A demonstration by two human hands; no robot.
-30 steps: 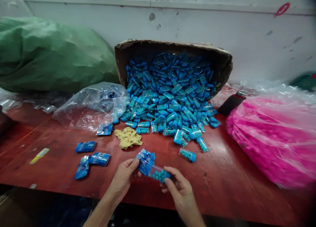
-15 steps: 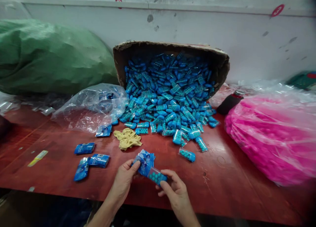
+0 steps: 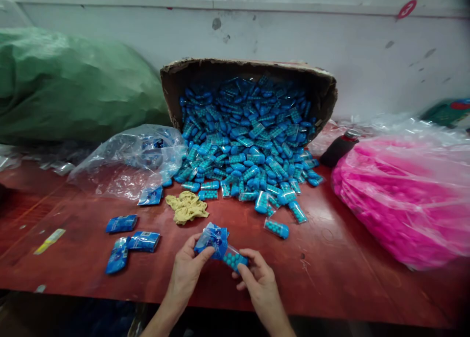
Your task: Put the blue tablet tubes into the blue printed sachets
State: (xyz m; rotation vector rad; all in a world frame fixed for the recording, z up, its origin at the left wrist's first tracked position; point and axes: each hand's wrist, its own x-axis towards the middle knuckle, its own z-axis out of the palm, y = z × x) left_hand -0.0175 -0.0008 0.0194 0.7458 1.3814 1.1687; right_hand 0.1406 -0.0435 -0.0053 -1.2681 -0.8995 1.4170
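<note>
The left hand (image 3: pixel 187 268) pinched a blue pouch (image 3: pixel 212 240) between thumb and fingers, just above the near edge of the red table (image 3: pixel 348 268). The right hand (image 3: pixel 257 283) gripped a clear case (image 3: pixel 235 259) with thumb and fingertips; the case was filled with small teal beads. Its upper end met the pouch's lower edge, though whether it sat inside the pouch could not be told.

Behind them, a cardboard box (image 3: pixel 238 65) lay tipped on its side against the wall, its open mouth facing the person. A heap of cases (image 3: pixel 249 146) of the same kind filled it and spilled forward onto the table, and one stray case (image 3: pixel 276 228) lay apart from the heap, nearest the hands. Left of the box, a crumpled clear plastic bag (image 3: pixel 128 161) held a few blue packets. Four loose pouches (image 3: pixel 145 240) lay flat on the table to the left of the hands, one of them just beside the plastic bag. A yellowish wad (image 3: pixel 186 206) sat between the heap and the hands.

At the right, a large clear bag (image 3: pixel 400 195) bulged with pink contents. A big green sack (image 3: pixel 66 82) rested at the far left against the wall; what it held was hidden.
</note>
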